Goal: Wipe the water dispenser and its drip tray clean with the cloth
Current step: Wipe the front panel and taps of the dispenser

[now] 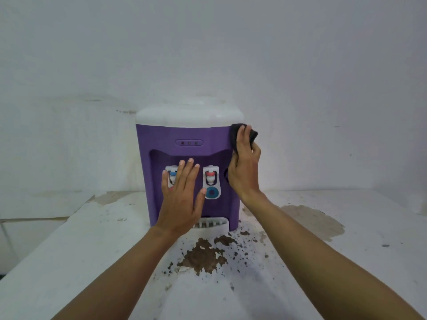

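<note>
A purple water dispenser (161,139) with a white top stands on a white counter against the wall. Its white drip tray (217,224) sits at the base, partly hidden by my left wrist. My right hand (245,172) holds a dark cloth (235,132) against the dispenser's upper right front corner, fingers over the cloth. My left hand (181,197) is held flat with straight fingers in front of the dispenser, covering most of the blue tap (172,174). The red tap (210,176) shows between my hands.
The white counter (92,250) has chipped paint: a brown patch (203,255) in front of the tray and a tan stain (314,220) to the right. A white wall rises close behind the dispenser. The counter's left edge drops off toward a tiled floor.
</note>
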